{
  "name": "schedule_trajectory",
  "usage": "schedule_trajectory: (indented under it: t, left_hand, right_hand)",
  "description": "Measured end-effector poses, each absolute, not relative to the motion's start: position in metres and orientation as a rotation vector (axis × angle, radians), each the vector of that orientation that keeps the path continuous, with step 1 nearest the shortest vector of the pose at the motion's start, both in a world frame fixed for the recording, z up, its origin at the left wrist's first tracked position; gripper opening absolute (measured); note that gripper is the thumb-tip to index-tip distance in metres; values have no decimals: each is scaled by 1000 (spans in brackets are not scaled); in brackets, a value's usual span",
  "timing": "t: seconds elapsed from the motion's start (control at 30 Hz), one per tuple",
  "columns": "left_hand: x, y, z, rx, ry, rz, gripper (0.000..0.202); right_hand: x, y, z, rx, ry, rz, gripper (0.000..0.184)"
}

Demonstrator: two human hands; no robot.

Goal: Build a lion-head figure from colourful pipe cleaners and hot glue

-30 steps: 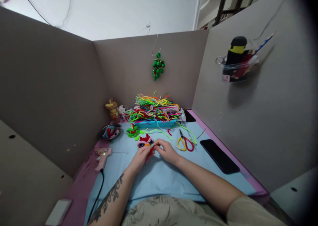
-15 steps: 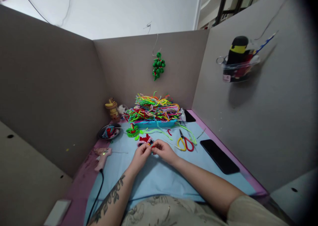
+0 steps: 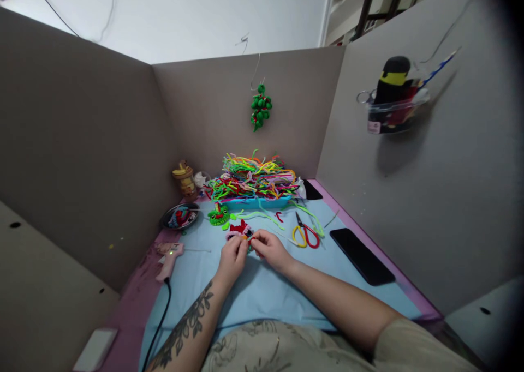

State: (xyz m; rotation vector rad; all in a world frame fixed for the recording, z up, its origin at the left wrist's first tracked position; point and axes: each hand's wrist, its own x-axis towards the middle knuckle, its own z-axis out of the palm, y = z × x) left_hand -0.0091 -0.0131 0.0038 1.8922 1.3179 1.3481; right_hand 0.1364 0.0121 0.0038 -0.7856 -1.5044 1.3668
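My left hand (image 3: pixel 234 256) and my right hand (image 3: pixel 270 250) meet over the middle of the blue cloth, fingertips pinched close together. Between them is a small fuzzy piece (image 3: pixel 251 242) with red and teal parts, which looks like pipe cleaner; the fingers hide most of it. Just beyond my left fingers lies a red and pink fuzzy figure (image 3: pixel 239 228), partly covered by the hand. Farther back is a green fuzzy animal head (image 3: pixel 219 216). Scissors (image 3: pixel 304 234) with one yellow and one red handle lie open to the right of my right hand.
A blue tray (image 3: pixel 262 203) heaped with colourful pipe cleaners (image 3: pixel 254 175) stands at the back. At left are a metal bowl (image 3: pixel 180 216) and a pink glue gun (image 3: pixel 170 260) with its cord. A black phone (image 3: pixel 362 257) lies at right; a clear holder (image 3: pixel 395 108) hangs on the partition.
My left hand has turned slightly, showing more of the tattooed forearm. A little more of the red and teal piece shows between the fingers. Things on the table have not moved.
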Motion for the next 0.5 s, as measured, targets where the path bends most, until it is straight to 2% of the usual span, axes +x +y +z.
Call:
schedule_trajectory:
  t: [0.1,0.2,0.33,0.5]
  left_hand:
    - [-9,-9,6,1425,1168,1128,42]
    - [-13,-8,7,1056,938,894,39]
    - [-21,-12,10,924,720,771,25]
    - [-25,-14,16,887,635,702,26]
  right_hand:
    - [140,13,5,-770,-1571,1296,17]
    - [143,12,12,-714,-1677,1155,15]
    - [147,9,23,-591,-1854,883,12]
    - [151,9,26,-485,-1932,826,11]
